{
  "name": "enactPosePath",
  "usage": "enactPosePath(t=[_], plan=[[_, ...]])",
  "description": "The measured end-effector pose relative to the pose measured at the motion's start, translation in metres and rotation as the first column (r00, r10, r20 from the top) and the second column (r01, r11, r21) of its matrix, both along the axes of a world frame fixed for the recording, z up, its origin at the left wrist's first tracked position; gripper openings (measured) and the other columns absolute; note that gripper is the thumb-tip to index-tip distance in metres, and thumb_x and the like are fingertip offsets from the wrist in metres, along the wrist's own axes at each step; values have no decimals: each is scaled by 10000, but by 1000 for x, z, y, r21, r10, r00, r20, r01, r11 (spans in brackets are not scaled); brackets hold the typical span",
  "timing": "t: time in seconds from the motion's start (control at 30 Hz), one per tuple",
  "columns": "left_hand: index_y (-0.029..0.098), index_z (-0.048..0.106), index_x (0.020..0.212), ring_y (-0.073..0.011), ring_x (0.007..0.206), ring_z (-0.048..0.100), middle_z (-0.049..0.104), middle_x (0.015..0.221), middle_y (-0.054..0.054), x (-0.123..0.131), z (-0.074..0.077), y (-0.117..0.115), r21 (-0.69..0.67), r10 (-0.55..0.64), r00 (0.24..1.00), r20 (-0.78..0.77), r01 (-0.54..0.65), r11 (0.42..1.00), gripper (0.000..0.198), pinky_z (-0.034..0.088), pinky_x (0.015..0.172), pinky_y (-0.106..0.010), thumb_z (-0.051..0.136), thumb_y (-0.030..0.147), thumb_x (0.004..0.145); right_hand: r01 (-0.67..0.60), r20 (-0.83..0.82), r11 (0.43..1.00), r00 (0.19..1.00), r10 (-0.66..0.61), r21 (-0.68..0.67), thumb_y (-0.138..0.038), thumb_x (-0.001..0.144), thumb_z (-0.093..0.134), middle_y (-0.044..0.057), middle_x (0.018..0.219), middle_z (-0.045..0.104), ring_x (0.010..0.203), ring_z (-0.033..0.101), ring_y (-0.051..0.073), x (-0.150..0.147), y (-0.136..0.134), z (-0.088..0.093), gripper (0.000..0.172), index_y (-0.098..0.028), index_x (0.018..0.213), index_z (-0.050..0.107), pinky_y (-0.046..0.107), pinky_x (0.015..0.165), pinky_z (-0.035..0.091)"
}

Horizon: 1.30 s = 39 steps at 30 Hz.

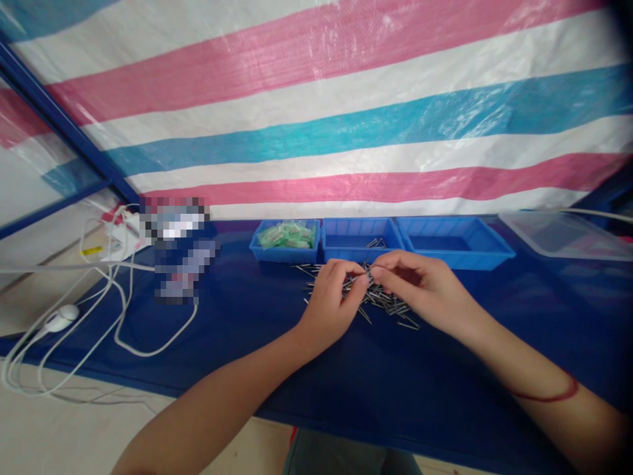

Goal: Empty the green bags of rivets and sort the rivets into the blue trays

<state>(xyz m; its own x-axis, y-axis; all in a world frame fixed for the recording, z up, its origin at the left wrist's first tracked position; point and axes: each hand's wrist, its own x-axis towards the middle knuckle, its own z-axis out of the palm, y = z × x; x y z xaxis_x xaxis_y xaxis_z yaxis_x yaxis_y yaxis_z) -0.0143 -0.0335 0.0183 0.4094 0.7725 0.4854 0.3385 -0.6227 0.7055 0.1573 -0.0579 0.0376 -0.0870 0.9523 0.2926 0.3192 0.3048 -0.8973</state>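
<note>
A pile of thin metal rods (386,300), too small to tell as nails or drill bits, lies on the blue table. Just above it, my left hand (333,293) pinches a few of these rods between thumb and forefinger. From the other side, the fingertips of my right hand (425,284) close on the same small bunch, and the two hands nearly meet. My fingers partly hide the held rods. Behind them stands a middle blue bin (356,252) with a few loose rods in it.
The left blue bin (284,257) holds small green-and-clear plastic packets (287,234). To the right are another blue bin (455,259) and a clear plastic lid or tray (558,237). White cables (119,330) coil at left near blurred items. A striped sheet (316,138) hangs behind.
</note>
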Motion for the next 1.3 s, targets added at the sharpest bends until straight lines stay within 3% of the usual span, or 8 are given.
enactPosePath(t=[0.4, 0.5, 0.57, 0.7, 0.77, 0.83, 1.03, 1.3], plan=[[181, 539, 885, -181, 912, 554, 590, 920, -50, -2, -1, 4, 19, -7, 1000, 1, 7, 1000, 52, 442, 860, -326, 537, 231, 897, 15, 228, 989, 972, -49, 146, -280, 857, 573, 39, 849, 698, 715, 626, 167, 4, -1, -5, 127, -209, 909, 665, 280, 602, 477], [178, 529, 960, -176, 903, 550, 587, 939, -57, -2, -3, 4, 17, 29, 999, 31, -30, 999, 84, 442, 848, -321, 515, 244, 911, -20, 330, 975, 942, -56, 223, -284, 885, 545, 34, 824, 687, 658, 589, 146, 7, 3, -5, 146, -209, 892, 670, 276, 580, 452], [173, 507, 1088, -180, 917, 548, 584, 977, -68, -3, -3, 3, 36, 59, 998, 36, -60, 998, 196, 443, 851, -325, 513, 258, 912, 24, 377, 947, 914, -151, 319, -292, 907, 519, 42, 815, 684, 659, 578, 151, 10, 10, -7, 182, -198, 908, 674, 287, 603, 448], [188, 527, 1163, -199, 1005, 535, 593, 1045, -75, -3, -1, -1, 125, 8, 991, -137, 10, 992, 266, 411, 909, -352, 509, 279, 914, 198, 474, 827, 739, -478, 526, -321, 926, 484, 84, 822, 684, 748, 584, 218, 21, 32, -16, 263, -162, 959, 691, 358, 704, 444], [212, 606, 1067, -206, 1030, 525, 607, 1058, -63, -4, 1, -3, 158, -47, 958, -283, 95, 983, 203, 388, 916, -361, 511, 308, 915, 216, 548, 807, 636, -544, 550, -357, 923, 486, 101, 831, 677, 779, 579, 247, 25, 40, -21, 307, -151, 1021, 690, 383, 728, 434], [225, 655, 977, -209, 1026, 517, 618, 1058, -51, -5, 2, -5, 184, -102, 911, -400, 189, 964, 203, 373, 890, -359, 528, 368, 907, 220, 583, 811, 597, -552, 542, -387, 919, 486, 102, 834, 670, 778, 571, 253, 27, 42, -22, 345, -146, 1075, 677, 388, 733, 429], [242, 685, 929, -222, 1036, 488, 626, 1061, -42, -12, 6, -4, 162, -279, 739, -614, 463, 871, 307, 327, 836, -361, 605, 520, 828, 201, 546, 832, 671, -502, 517, -374, 915, 479, 81, 813, 665, 771, 568, 242, 21, 30, -17, 313, -159, 1030, 674, 381, 744, 428], [258, 689, 903, -218, 1080, 462, 614, 1086, -13, -22, 19, 3, 117, -296, 653, -697, 511, 852, 129, 298, 860, -372, 608, 350, 862, 187, 528, 864, 725, -443, 468, -293, 883, 519, 64, 792, 665, 769, 573, 230, 23, 27, -18, 215, -170, 940, 687, 377, 773, 444]])
